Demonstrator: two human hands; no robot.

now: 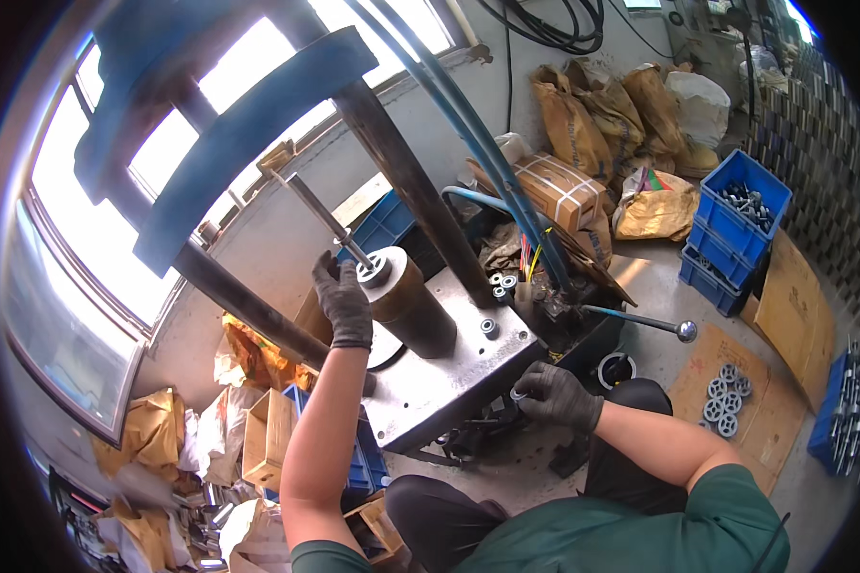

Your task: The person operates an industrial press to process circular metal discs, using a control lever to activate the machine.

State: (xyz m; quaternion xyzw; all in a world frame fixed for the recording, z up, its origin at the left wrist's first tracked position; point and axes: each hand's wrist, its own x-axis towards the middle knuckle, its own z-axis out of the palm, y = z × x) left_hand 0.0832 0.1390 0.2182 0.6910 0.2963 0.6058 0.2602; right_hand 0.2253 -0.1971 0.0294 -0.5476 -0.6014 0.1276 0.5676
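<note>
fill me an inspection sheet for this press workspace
surface: grey metal plate, small metal rings
job's things: dark metal cylinder on the plate, grey spoked wheel on top, silver metal shaft rising from it
clutter: brown paper sacks, blue plastic crates of metal parts
hands: dark-gloved left hand beside the wheel; dark-gloved right hand holding something small, mostly hidden
cables: black cable coil by the wall
surroundings: blue metal press frame, bright windows

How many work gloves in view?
2. Left glove: beside the spoked wheel atop the dark cylinder. Right glove: off the metal plate's right front edge. Others may hide in the clutter.
</note>
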